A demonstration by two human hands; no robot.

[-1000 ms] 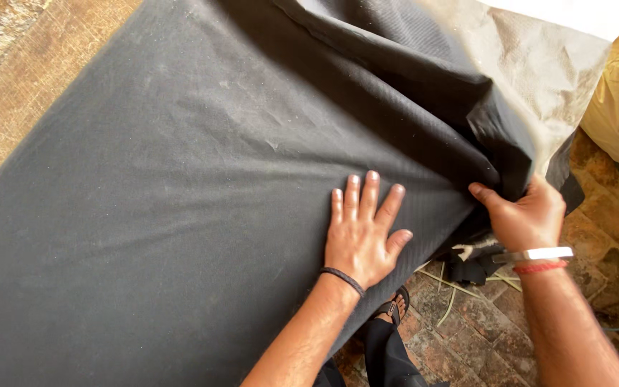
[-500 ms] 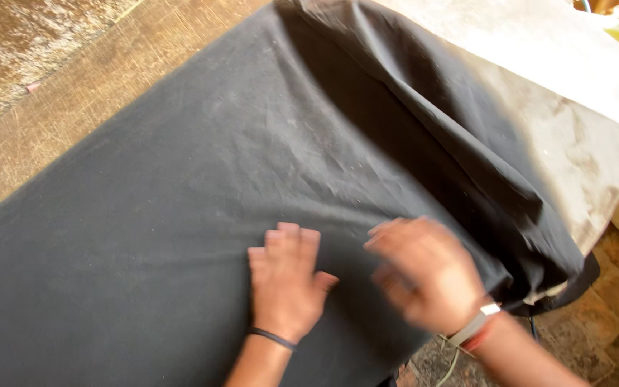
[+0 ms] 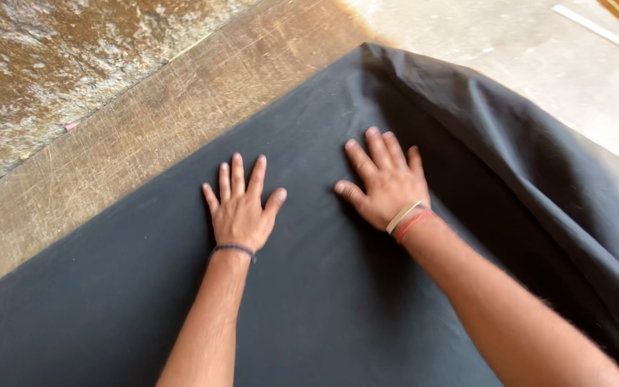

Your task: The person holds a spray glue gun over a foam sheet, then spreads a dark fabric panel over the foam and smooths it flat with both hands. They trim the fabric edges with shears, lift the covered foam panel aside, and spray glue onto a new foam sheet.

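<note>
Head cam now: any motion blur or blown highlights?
Head view: mild softness on the left hand and right hand; black cloth keeps fold detail, its right folds deep in shadow; pale floor at top right is near washed out; wooden table evenly lit.

My left hand [image 3: 240, 210] and right hand [image 3: 385, 183] lie flat, side by side, on the cloth [image 3: 309, 301], which is spread over the wooden table [image 3: 130, 154]. The table's bare strip runs far left; the cloth folds down right.
</note>
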